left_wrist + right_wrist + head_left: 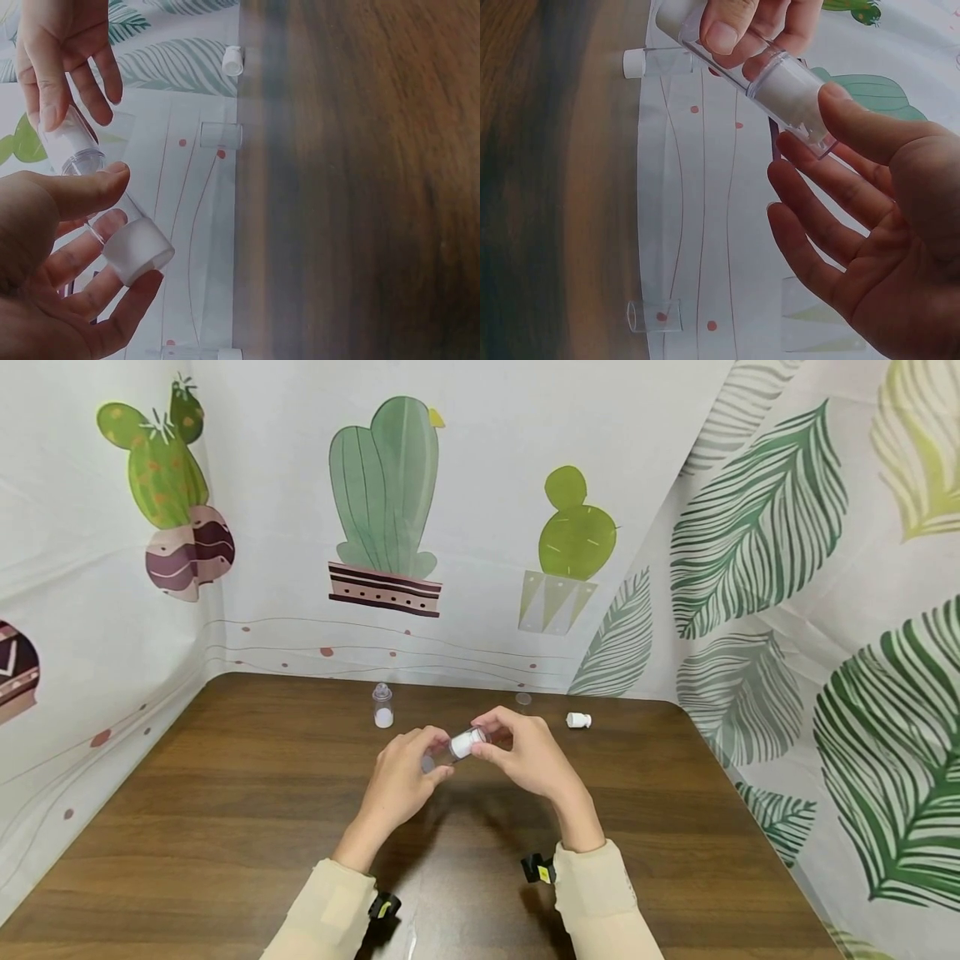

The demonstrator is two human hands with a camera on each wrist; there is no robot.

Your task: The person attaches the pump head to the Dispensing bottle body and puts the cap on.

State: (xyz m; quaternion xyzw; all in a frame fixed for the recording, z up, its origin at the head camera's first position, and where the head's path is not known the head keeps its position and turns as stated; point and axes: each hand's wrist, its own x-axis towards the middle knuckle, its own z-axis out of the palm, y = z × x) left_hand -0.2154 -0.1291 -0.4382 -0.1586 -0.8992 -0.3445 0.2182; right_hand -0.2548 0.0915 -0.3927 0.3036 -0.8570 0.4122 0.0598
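Above the table, my left hand [399, 778] and right hand [534, 760] hold the two ends of a clear cylindrical bottle. Its white base [139, 251] lies among the left fingers, with the left thumb along the clear body. At the other end, my right thumb and fingertips pinch a clear section [787, 94] with a white core. The two sections line up end to end, tilted; whether they are fastened together I cannot tell.
A second clear bottle [383, 707] with a white lower part stands at the back left. Behind my right hand lies a clear cap [523, 698], and right of it a small white nozzle-like piece [578, 720]. A printed cloth [480, 527] hangs along the table's back edge.
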